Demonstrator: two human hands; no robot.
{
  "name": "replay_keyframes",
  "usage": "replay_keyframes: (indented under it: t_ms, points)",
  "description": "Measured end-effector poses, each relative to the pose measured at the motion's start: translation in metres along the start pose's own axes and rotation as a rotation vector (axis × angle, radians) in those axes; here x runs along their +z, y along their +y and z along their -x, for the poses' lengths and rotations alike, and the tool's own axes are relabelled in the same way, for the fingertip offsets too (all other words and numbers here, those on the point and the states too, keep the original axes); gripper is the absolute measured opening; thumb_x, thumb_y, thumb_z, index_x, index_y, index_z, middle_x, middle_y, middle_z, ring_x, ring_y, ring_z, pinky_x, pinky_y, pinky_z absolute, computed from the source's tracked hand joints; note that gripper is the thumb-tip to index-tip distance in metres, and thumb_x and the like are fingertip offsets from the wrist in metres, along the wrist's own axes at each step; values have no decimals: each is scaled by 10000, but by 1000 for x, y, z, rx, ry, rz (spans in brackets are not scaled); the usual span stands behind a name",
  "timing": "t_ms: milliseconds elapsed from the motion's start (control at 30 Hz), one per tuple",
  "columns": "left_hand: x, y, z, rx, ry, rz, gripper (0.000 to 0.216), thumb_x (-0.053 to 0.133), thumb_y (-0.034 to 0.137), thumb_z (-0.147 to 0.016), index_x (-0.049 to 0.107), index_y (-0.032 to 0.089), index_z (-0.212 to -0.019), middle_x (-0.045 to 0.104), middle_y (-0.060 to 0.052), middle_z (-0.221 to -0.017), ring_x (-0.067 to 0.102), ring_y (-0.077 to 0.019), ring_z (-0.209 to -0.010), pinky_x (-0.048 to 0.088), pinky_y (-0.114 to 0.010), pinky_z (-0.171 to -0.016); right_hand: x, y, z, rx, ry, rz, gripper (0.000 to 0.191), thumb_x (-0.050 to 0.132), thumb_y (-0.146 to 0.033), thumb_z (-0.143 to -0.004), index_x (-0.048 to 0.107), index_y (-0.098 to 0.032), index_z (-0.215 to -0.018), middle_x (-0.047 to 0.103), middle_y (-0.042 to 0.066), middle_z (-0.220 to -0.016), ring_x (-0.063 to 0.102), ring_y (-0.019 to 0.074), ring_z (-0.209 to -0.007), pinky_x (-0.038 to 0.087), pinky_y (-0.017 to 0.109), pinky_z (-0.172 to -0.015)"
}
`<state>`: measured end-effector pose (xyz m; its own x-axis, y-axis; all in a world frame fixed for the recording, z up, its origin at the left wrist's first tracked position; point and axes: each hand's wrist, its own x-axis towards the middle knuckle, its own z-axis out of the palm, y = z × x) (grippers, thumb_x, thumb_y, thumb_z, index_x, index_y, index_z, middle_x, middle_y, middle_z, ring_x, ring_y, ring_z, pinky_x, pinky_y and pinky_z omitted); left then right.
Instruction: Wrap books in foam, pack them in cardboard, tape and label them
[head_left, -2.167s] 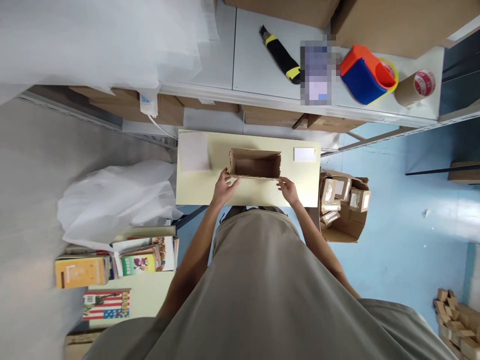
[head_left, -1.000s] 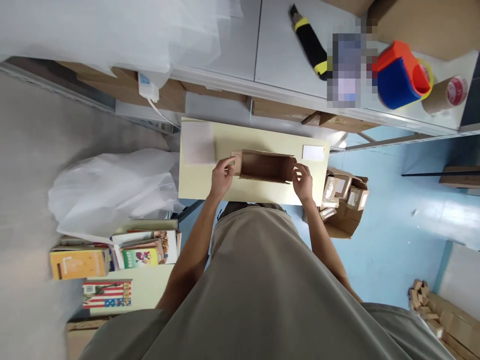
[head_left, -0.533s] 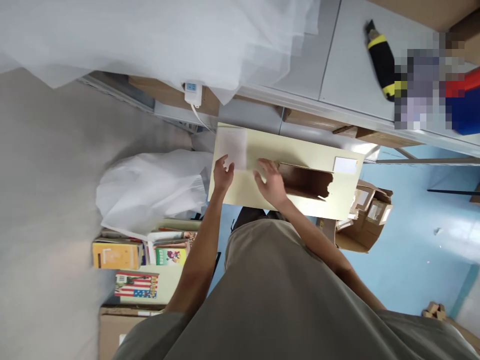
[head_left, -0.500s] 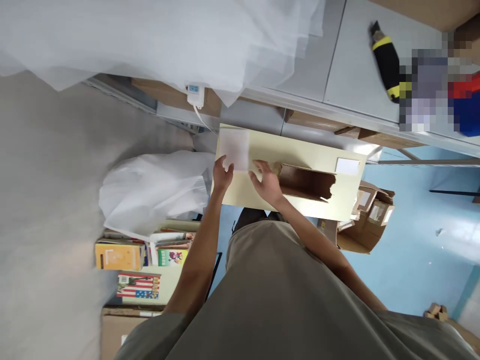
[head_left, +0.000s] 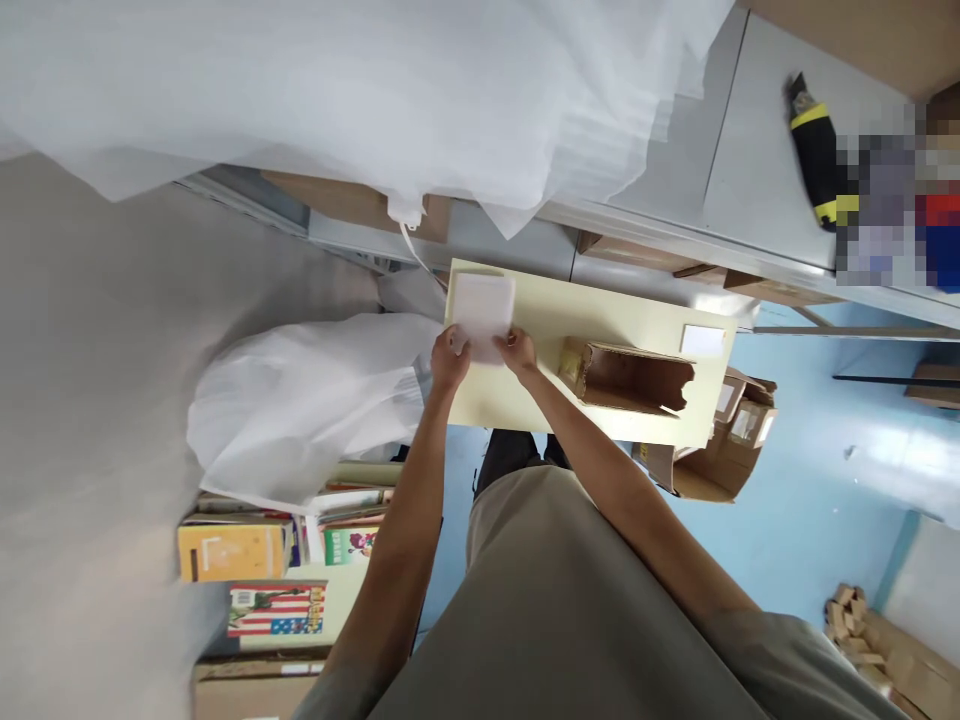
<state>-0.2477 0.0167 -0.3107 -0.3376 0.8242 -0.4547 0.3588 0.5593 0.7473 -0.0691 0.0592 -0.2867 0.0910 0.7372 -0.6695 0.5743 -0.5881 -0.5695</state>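
Note:
A flat stack of white sheets [head_left: 484, 305] is above the left part of the pale yellow tabletop [head_left: 540, 395]. My left hand [head_left: 451, 357] grips its near left corner, thumb on top. At the near right corner, my right hand [head_left: 517, 352] pinches the same stack, fingers partly tucked out of sight. Whether the stack is paper or thin foam sheets I cannot tell. To the right of my right hand lies an open brown cardboard box [head_left: 634, 380], and beyond it a small white card [head_left: 703, 340].
A grey workbench [head_left: 720, 190] runs along the far side, with white sheeting [head_left: 375, 100] and a black-and-yellow utility knife [head_left: 814, 150]. White wrapped material [head_left: 307, 400] and books [head_left: 232, 552] are at left. A carton [head_left: 720, 465] sits right, below the tabletop.
Both hands have closed on the near corners of the white stack, which now sits raised or shifted slightly. My right hand moved left from near the cardboard box. The camera view has shifted.

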Motion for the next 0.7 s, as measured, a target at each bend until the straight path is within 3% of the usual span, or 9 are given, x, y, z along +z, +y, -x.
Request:
replay_keyframes:
  t_ms: [67,267,400,567,700]
  points:
    - [1,4,7,-20,-5,57,533,783,398,-908,701,225,-1406,740,-183,-1443,741,-350,-1310,552,-552,-1211,1,-12,14,18,12,25,227,718,-428,-943,575,-268,-1019,767,98,-1028,744,300,-976,600,425,-895]
    - [1,27,49,-133,-117,335,603,632,634,-1014,686,154,-1375,787,-224,-1334,805,-325,-1206,659,-510,-1053,-11,-43,74,-165,-4,67,241,676,-386,-969,509,-280,-1107,754,85,-982,745,351,-941,596,455,-895]
    - [-17,46,77,-64,-236,562,738,565,830,-983,686,207,-1360,804,-185,-1289,799,-323,-1259,693,-497,-1022,-51,-46,122,-295,-5,19,242,654,-461,-963,499,-296,-1049,697,33,-902,700,307,-832,582,424,-813]
    - [-50,75,100,26,-439,660,707,671,830,-936,736,253,-1339,802,-151,-1381,738,-365,-1388,675,-550,-1118,-114,-37,180,-389,-67,-268,423,752,-656,-924,560,-288,-1008,697,25,-940,667,246,-827,567,371,-744]
    - [-56,104,113,15,-485,653,694,701,838,-914,771,256,-1285,831,-142,-1309,733,-390,-1390,674,-572,-1108,-155,-27,213,-382,-142,-502,528,833,-710,-888,623,-263,-1074,742,45,-1014,698,246,-914,603,369,-780]
